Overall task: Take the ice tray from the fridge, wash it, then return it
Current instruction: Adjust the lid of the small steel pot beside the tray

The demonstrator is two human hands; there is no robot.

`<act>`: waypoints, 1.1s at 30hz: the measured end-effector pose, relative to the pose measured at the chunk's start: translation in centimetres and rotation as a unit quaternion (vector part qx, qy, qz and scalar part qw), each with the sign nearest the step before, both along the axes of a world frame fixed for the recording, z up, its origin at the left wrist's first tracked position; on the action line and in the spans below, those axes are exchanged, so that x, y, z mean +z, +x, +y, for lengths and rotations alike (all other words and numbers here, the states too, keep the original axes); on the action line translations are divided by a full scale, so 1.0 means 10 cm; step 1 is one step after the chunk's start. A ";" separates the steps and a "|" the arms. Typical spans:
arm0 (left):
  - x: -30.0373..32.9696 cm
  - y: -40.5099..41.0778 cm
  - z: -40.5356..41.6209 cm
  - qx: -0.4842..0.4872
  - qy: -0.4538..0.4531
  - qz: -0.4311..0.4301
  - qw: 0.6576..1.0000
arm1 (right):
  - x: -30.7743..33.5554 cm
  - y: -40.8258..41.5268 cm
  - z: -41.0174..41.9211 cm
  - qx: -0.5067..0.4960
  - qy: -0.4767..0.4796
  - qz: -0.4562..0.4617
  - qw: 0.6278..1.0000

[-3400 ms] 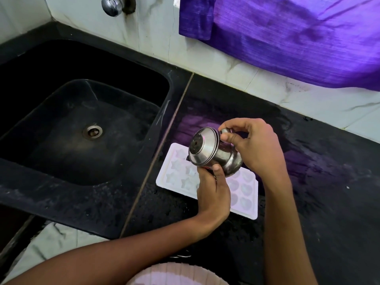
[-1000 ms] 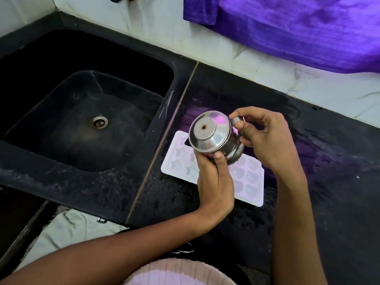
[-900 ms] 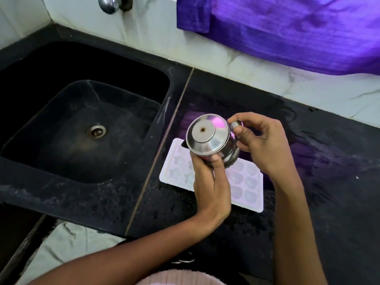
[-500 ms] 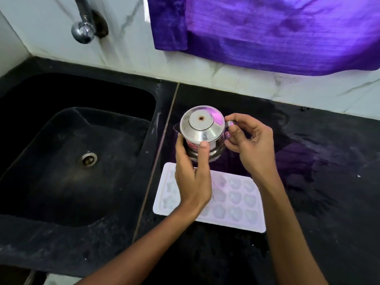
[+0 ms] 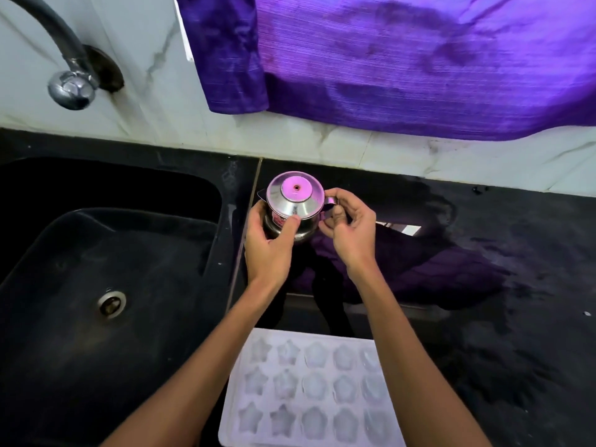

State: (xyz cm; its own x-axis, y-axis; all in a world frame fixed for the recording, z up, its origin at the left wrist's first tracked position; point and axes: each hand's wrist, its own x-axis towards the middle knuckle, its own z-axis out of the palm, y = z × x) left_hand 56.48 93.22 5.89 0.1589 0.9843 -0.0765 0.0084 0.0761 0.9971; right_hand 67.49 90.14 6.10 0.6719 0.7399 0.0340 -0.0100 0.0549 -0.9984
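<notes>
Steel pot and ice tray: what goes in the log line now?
left hand: holds steel pot | right hand: pinches handle | ice tray: counter

The white rectangular plastic ice tray (image 5: 311, 387) lies flat on the black stone counter (image 5: 503, 317), just right of the black sink (image 5: 96, 285). Its moulded cavities face up in three rows, star shapes at the left and rounder shapes to the right. Its near edge runs out of view.
</notes>
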 end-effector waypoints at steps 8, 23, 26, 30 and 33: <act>-0.11 0.11 0.30 -0.029 -0.009 -0.005 1.000 | -0.21 0.08 0.19 -0.021 -0.021 0.022 0.999; -0.21 0.08 0.38 -0.081 -0.022 0.005 0.996 | -0.24 0.14 0.19 0.009 -0.020 -0.016 1.000; -0.20 -0.01 0.34 -0.074 -0.019 0.034 0.996 | -0.26 0.19 0.11 0.020 -0.042 -0.057 0.997; -0.21 -0.21 0.22 -0.037 -0.023 0.046 0.998 | -0.23 0.22 -0.13 0.005 -0.057 -0.071 0.996; -0.20 -0.45 0.10 -0.008 -0.019 0.047 0.999 | -0.12 0.22 -0.48 0.006 -0.048 -0.050 0.998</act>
